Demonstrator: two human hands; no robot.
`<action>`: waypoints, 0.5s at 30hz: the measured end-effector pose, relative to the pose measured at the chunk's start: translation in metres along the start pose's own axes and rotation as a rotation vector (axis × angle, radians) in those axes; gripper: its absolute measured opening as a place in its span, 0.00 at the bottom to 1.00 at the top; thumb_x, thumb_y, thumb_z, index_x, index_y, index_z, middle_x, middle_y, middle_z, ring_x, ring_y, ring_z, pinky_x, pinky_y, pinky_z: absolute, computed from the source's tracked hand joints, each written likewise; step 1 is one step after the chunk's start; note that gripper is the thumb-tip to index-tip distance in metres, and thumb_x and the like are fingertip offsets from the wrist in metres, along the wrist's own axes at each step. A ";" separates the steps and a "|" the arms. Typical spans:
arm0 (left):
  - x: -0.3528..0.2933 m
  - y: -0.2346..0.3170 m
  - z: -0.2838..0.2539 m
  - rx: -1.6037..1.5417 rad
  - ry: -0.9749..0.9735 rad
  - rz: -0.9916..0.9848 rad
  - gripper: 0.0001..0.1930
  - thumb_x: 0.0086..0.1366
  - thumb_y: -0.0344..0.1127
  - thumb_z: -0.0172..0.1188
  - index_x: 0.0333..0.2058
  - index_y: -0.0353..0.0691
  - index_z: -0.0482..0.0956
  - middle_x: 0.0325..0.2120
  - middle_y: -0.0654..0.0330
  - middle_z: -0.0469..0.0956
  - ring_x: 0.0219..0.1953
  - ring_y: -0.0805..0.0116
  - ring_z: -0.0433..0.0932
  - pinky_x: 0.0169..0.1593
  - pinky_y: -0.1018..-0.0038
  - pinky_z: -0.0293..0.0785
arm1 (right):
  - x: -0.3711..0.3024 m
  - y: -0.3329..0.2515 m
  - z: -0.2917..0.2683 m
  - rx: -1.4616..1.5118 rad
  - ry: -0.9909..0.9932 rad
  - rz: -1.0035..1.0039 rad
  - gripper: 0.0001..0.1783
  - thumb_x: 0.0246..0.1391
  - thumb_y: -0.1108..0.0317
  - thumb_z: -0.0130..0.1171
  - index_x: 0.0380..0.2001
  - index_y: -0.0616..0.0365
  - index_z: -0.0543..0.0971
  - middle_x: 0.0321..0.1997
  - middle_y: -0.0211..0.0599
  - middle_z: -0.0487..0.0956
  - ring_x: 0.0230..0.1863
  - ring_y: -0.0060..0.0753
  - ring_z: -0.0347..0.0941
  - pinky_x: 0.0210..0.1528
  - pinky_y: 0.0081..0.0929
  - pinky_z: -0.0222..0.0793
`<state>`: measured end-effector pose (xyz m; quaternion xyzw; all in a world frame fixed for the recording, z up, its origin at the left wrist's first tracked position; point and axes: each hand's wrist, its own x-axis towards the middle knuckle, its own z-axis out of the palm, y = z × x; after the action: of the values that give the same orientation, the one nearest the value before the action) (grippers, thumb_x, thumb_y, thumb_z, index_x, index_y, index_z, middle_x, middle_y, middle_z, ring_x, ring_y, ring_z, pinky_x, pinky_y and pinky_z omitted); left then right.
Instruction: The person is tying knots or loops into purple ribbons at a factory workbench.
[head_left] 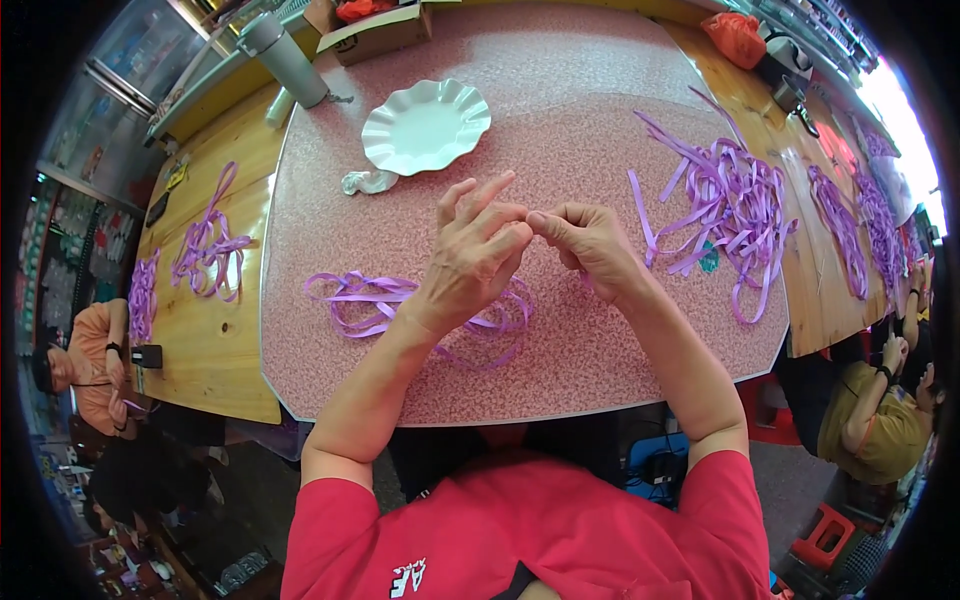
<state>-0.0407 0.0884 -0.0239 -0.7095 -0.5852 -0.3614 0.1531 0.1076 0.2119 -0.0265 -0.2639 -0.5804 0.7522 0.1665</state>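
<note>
Over the middle of the pink speckled tabletop, my left hand and my right hand meet at their fingertips. The thumb and forefinger of my left hand are pinched together, with its other fingers raised and spread; whatever lies in the pinch is too small to make out. My right hand is closed, its thumb pressed on the forefinger, and a bit of purple ribbon shows just beneath it. Loops of purple ribbon lie under and beside my left wrist, partly hidden by the forearm.
A tangled heap of purple ribbons lies at the right. Farther back are a scalloped white plate, crumpled wrapping, a grey tumbler and a cardboard box. More ribbons lie on the wooden table. Co-workers sit at both sides.
</note>
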 end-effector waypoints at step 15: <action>-0.006 0.007 0.009 -0.299 0.134 -0.178 0.09 0.59 0.25 0.63 0.36 0.38 0.73 0.40 0.54 0.73 0.47 0.58 0.74 0.52 0.64 0.68 | -0.006 0.000 0.011 0.135 0.029 -0.036 0.08 0.58 0.64 0.63 0.33 0.56 0.80 0.18 0.16 0.68 0.16 0.08 0.55 0.18 0.13 0.47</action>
<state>-0.0313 0.0879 -0.0332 -0.6439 -0.5740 -0.5032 0.0518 0.1059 0.1994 -0.0235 -0.2524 -0.5305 0.7826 0.2061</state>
